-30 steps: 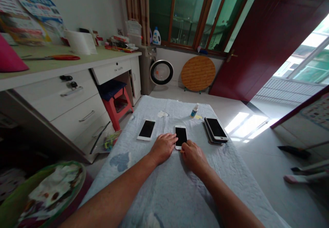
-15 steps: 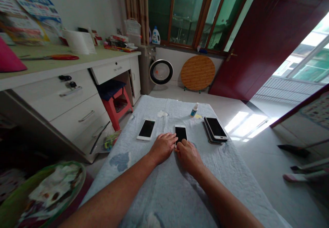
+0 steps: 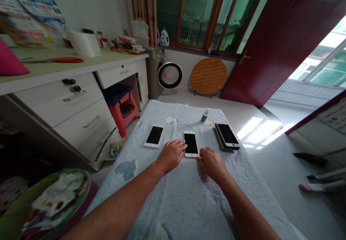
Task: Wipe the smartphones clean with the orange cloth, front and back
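Observation:
A white smartphone [image 3: 191, 144] with a dark screen lies face up in the middle of the cloth-covered table, a thin pink edge showing along its bottom. My left hand [image 3: 173, 153] lies flat at its left side, fingers outstretched and fingertips touching the frame. At the lower right corner is my right hand [image 3: 212, 160], fingers curled and pressed together; what they hold, if anything, is hidden. Another white smartphone [image 3: 154, 136] lies face up to the left. On the right sits a stack of phones [image 3: 227, 135], a white-framed one on top.
A small spray bottle [image 3: 204, 116] stands near the far edge of the light blue cloth [image 3: 162, 204]. Left of the table are a red stool [image 3: 123, 110], white drawers [image 3: 81, 121] and a bin [image 3: 83, 193] with waste. A washing machine [image 3: 155, 70] stands behind.
My right hand has moved right, from the lower left part of the middle phone to its lower right corner, uncovering the screen. My left hand has stayed in place.

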Action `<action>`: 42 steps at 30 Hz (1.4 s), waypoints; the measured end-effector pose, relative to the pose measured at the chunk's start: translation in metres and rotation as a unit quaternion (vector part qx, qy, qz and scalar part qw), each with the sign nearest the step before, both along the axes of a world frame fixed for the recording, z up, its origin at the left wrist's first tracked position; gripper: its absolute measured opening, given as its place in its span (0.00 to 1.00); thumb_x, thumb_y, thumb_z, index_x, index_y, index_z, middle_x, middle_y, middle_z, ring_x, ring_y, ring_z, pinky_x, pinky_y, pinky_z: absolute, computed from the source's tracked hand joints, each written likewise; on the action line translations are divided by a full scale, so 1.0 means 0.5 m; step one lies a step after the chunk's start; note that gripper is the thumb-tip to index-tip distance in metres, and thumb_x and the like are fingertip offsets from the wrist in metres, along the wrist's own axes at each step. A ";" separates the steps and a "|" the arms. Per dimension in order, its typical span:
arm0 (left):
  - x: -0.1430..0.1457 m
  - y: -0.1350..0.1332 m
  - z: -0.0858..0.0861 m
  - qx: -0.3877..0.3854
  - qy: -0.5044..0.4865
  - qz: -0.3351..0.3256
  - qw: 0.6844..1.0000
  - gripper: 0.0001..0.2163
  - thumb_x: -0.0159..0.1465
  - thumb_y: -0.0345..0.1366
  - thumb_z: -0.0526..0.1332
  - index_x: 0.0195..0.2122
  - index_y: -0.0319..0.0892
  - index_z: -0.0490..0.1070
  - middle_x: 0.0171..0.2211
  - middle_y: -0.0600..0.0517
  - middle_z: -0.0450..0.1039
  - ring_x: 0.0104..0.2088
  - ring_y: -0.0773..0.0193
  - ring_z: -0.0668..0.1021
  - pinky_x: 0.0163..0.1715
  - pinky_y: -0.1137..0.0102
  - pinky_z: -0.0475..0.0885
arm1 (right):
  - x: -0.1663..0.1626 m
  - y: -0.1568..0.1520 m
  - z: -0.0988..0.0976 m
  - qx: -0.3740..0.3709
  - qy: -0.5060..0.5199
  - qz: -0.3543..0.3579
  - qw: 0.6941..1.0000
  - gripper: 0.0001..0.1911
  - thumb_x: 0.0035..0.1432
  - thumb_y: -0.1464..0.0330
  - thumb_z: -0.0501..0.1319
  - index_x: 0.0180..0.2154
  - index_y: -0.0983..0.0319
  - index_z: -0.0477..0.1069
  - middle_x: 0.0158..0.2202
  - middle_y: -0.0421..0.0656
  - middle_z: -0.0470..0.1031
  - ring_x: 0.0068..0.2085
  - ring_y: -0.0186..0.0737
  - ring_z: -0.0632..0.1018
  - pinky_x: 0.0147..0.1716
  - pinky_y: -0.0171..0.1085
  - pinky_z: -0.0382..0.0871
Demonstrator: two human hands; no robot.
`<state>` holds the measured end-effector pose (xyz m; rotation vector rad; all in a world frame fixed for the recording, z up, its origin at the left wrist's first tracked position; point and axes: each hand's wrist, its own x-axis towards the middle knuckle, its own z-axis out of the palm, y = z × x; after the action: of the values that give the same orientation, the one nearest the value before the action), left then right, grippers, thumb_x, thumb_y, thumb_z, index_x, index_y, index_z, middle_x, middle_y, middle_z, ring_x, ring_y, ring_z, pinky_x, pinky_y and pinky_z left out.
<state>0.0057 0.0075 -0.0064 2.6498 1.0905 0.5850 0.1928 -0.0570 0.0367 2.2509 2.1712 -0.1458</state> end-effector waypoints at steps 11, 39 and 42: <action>0.007 0.002 -0.006 0.001 0.021 0.008 1.000 0.17 0.65 0.32 0.55 0.54 0.47 0.67 0.58 0.49 0.66 0.58 0.58 0.67 0.56 0.59 0.60 | -0.057 0.002 -0.010 0.039 0.024 0.063 0.997 0.10 0.57 0.76 0.53 0.34 0.62 0.71 0.35 0.45 0.72 0.34 0.37 0.73 0.31 0.34 0.55; 0.000 -0.002 0.007 -0.011 0.013 -0.002 1.000 0.16 0.65 0.32 0.56 0.54 0.46 0.67 0.59 0.49 0.65 0.58 0.56 0.68 0.56 0.57 0.61 | 0.062 0.025 -0.010 0.088 0.207 0.001 0.974 0.10 0.56 0.69 0.56 0.39 0.64 0.72 0.31 0.42 0.72 0.34 0.36 0.72 0.35 0.31 0.60; -0.001 -0.001 0.001 -0.010 0.003 -0.005 1.000 0.16 0.65 0.32 0.56 0.55 0.46 0.67 0.59 0.49 0.65 0.58 0.56 0.67 0.56 0.57 0.60 | 0.067 0.029 -0.016 0.110 0.292 -0.007 0.950 0.15 0.56 0.65 0.56 0.43 0.64 0.72 0.35 0.44 0.74 0.38 0.38 0.73 0.39 0.33 0.63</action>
<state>0.0051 0.0071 -0.0060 2.6397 1.0793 0.5611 0.2261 -0.0424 0.0288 2.5997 2.5457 -0.6854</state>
